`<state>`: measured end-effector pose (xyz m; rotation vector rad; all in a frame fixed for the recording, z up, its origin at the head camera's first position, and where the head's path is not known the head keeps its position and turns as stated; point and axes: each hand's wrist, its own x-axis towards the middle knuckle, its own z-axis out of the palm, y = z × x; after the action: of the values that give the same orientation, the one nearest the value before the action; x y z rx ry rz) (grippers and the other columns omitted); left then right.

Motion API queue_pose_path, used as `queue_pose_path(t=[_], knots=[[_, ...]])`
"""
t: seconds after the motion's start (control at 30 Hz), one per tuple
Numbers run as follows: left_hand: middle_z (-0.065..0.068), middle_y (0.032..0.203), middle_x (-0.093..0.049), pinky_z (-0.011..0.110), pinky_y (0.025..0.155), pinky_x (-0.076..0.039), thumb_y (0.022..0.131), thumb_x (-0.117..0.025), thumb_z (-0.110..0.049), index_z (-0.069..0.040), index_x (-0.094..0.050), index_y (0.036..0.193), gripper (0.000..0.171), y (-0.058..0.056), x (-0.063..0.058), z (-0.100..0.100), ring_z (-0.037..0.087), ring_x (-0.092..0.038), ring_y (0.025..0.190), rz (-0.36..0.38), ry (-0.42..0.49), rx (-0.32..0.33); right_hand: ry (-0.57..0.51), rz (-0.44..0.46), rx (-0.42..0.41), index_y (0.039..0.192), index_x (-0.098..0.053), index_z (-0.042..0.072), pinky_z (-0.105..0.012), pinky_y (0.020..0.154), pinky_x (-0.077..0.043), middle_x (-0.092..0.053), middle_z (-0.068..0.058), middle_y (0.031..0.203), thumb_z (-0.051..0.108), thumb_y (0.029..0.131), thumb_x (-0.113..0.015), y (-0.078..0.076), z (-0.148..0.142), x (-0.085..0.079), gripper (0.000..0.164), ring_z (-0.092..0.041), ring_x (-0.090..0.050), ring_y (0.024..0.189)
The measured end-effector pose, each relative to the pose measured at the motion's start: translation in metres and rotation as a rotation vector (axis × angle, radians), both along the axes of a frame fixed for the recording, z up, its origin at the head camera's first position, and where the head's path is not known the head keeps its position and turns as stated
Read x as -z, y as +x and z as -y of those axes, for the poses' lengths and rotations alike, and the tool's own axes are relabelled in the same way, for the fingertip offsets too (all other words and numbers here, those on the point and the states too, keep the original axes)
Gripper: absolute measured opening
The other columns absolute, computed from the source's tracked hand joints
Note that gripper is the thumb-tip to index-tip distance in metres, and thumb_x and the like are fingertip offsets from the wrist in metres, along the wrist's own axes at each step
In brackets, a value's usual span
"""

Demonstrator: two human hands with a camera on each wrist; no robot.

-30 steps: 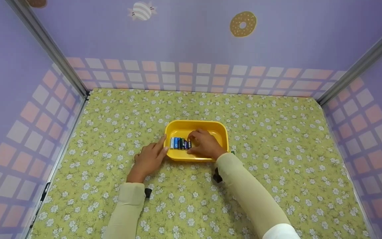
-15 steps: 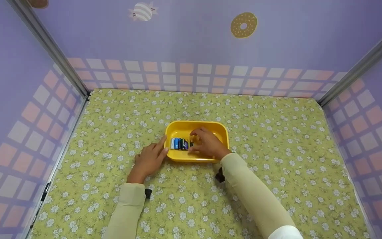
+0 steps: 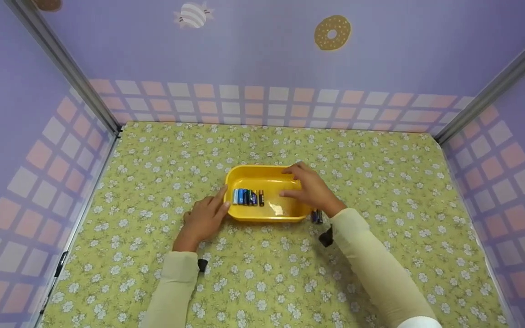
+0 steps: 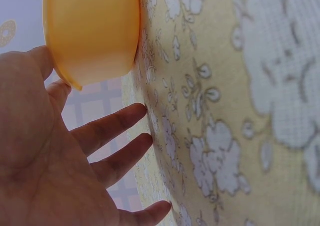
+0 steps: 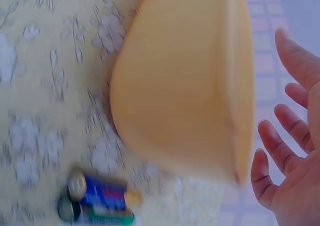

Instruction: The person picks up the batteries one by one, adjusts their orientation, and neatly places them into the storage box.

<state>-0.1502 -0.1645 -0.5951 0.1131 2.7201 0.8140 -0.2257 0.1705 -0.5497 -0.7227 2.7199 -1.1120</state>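
A yellow plastic tray [image 3: 267, 219] lies on the flowered cloth. Inside its left half, several batteries [image 3: 245, 197] stand side by side in a row, light blue to dark. One dark battery with a copper end [image 3: 261, 198] sits just right of that row. My left hand [image 3: 203, 221] touches the tray's left rim with thumb and index finger, the other fingers spread toward the cloth in the left wrist view. Above the tray's right side hovers my right hand [image 3: 310, 186], fingers apart and nothing between them.
Outside the tray's right end, by my right wrist, loose batteries [image 3: 317, 216] lie on the cloth; in the right wrist view one battery is blue [image 5: 104, 191] and another green [image 5: 111, 216]. Purple walls [image 3: 262, 54] enclose the table's back and sides.
My right hand has let go of the dark battery beside the row and moved right, its fingers spreading. The loose batteries outside the tray have come into view. My left hand stays at the rim.
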Motion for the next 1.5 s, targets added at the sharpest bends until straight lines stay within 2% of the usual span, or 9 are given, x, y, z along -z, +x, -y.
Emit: queue_pose_path(t=[0.13, 0.3, 0.53, 0.73, 0.87, 1.03, 1.2, 1.33, 1.5], knots=[[0.004, 0.163, -0.037, 0.077, 0.109, -0.021, 0.102, -0.02, -0.073, -0.063, 0.004, 0.154, 0.058, 0.0, 0.0, 0.0, 0.039, -0.033, 0.149, 0.0, 0.002, -0.002, -0.027, -0.039, 0.034, 0.134, -0.063, 0.011, -0.052, 0.093, -0.053, -0.058, -0.015, 0.131, 0.049, 0.09, -0.076, 0.004, -0.021, -0.009, 0.06, -0.038, -0.059, 0.113], [0.004, 0.164, -0.037, 0.077, 0.109, -0.021, 0.104, -0.023, -0.069, -0.062, 0.002, 0.155, 0.058, 0.0, 0.0, 0.0, 0.04, -0.032, 0.149, 0.003, 0.018, -0.006, -0.048, -0.106, 0.064, 0.132, -0.063, 0.019, -0.054, 0.088, -0.054, -0.06, -0.011, 0.129, 0.048, 0.093, -0.071, 0.011, -0.05, -0.009, 0.049, -0.034, -0.061, 0.11], [0.004, 0.163, -0.037, 0.077, 0.109, -0.021, 0.103, -0.021, -0.073, -0.061, 0.001, 0.156, 0.059, 0.001, -0.002, 0.001, 0.04, -0.032, 0.15, -0.001, 0.014, -0.001, -0.037, -0.126, 0.123, 0.131, -0.063, 0.021, -0.052, 0.082, -0.052, -0.061, -0.005, 0.128, 0.039, 0.095, -0.074, 0.024, -0.088, 0.002, 0.041, -0.033, -0.06, 0.11], [0.004, 0.163, -0.037, 0.076, 0.108, -0.022, 0.101, -0.019, -0.075, -0.063, 0.002, 0.154, 0.059, 0.002, -0.001, 0.001, 0.039, -0.032, 0.15, 0.0, 0.014, 0.0, -0.047, -0.082, 0.143, 0.132, -0.063, 0.02, -0.057, 0.085, -0.05, -0.061, -0.013, 0.127, 0.043, 0.095, -0.073, 0.03, -0.11, 0.016, 0.045, -0.038, -0.059, 0.111], [0.003, 0.164, -0.037, 0.076, 0.108, -0.021, 0.101, -0.018, -0.076, -0.064, 0.002, 0.154, 0.058, 0.001, -0.001, 0.001, 0.039, -0.032, 0.149, 0.004, 0.013, -0.002, -0.048, -0.051, 0.121, 0.133, -0.062, 0.015, -0.061, 0.09, -0.05, -0.059, -0.018, 0.129, 0.042, 0.094, -0.074, 0.034, -0.118, 0.028, 0.049, -0.041, -0.058, 0.113], [0.003, 0.164, -0.037, 0.076, 0.108, -0.022, 0.102, -0.02, -0.073, -0.063, 0.002, 0.155, 0.058, 0.001, -0.001, 0.0, 0.039, -0.032, 0.149, 0.005, 0.012, -0.003, -0.017, -0.027, 0.092, 0.135, -0.062, 0.009, -0.059, 0.098, -0.05, -0.06, -0.016, 0.129, 0.039, 0.09, -0.079, 0.039, -0.122, 0.042, 0.056, -0.038, -0.059, 0.117], [0.003, 0.163, -0.037, 0.075, 0.108, -0.022, 0.103, -0.02, -0.072, -0.062, 0.002, 0.155, 0.058, 0.001, -0.001, 0.0, 0.039, -0.033, 0.149, 0.004, 0.006, -0.002, 0.021, 0.006, 0.088, 0.135, -0.063, 0.011, -0.057, 0.099, -0.05, -0.06, -0.01, 0.131, 0.037, 0.086, -0.084, 0.042, -0.122, 0.052, 0.059, -0.034, -0.058, 0.119], [0.003, 0.163, -0.037, 0.075, 0.108, -0.022, 0.102, -0.02, -0.073, -0.063, 0.003, 0.155, 0.058, 0.001, -0.001, 0.0, 0.039, -0.033, 0.149, 0.005, 0.003, -0.001, 0.04, 0.035, 0.078, 0.135, -0.063, 0.013, -0.057, 0.101, -0.049, -0.059, -0.005, 0.132, 0.041, 0.083, -0.086, 0.045, -0.121, 0.058, 0.064, -0.031, -0.057, 0.122], [0.005, 0.162, -0.038, 0.078, 0.107, -0.022, 0.103, -0.02, -0.072, -0.06, 0.002, 0.157, 0.059, 0.0, -0.002, 0.0, 0.04, -0.034, 0.149, -0.004, -0.008, 0.009, 0.05, 0.042, 0.058, 0.136, -0.063, 0.016, -0.057, 0.103, -0.047, -0.06, -0.004, 0.131, 0.048, 0.079, -0.086, 0.047, -0.12, 0.063, 0.069, -0.027, -0.056, 0.122]])
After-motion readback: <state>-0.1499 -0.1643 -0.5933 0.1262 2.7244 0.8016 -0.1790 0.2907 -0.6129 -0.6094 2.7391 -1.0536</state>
